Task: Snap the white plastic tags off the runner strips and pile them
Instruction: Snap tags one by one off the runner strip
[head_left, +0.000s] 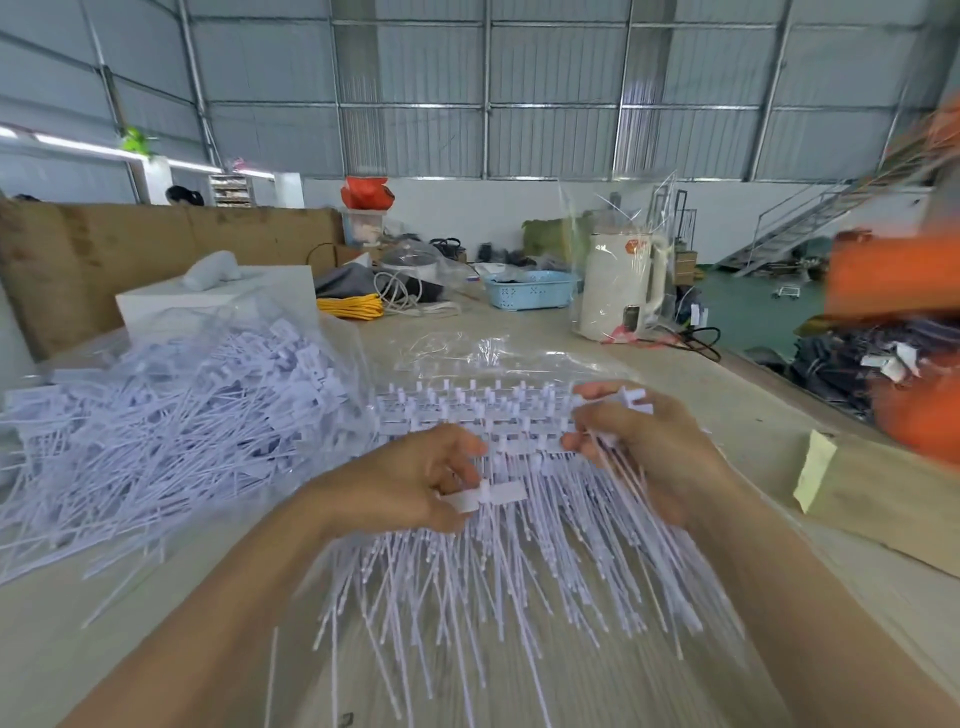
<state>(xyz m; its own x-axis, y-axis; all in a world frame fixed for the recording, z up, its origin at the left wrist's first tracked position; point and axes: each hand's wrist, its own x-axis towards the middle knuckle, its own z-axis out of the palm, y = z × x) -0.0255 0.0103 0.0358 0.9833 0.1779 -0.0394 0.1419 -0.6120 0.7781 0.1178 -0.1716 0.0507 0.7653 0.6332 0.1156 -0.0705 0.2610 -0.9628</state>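
The person is in the middle of the snapping step. A thick bundle of runner strips (467, 415) lies on the table (727, 415) in front of the body, on a sheet of clear plastic (519, 353), with the white tags (519, 571) still joined to it and their long thin tails fanning toward the camera. The left hand (415, 483) has its fingers curled and pinches one tag by its flat head (483, 496), at the near left side of the bundle. The right hand (639, 441) grips the right end of the bundle, with fingers curled around several strips and tails, and it seems to hold the bundle steady. To the left, just beside the bundle, a large pile of loose tags (156, 415) already lies partly under another clear plastic bag, so I judge that much work is done but many tags remain on the strips. The picture is a little blurred at the hands, so I cannot tell if the pinched tag is already free from its strip or still joined. The next move, in my judgement, calls for a short twist or pull of the left hand against the firm hold of the right hand, and then carrying the tag to the pile at the left. The thin tails may tangle with each other, so the pull should follow their direction.
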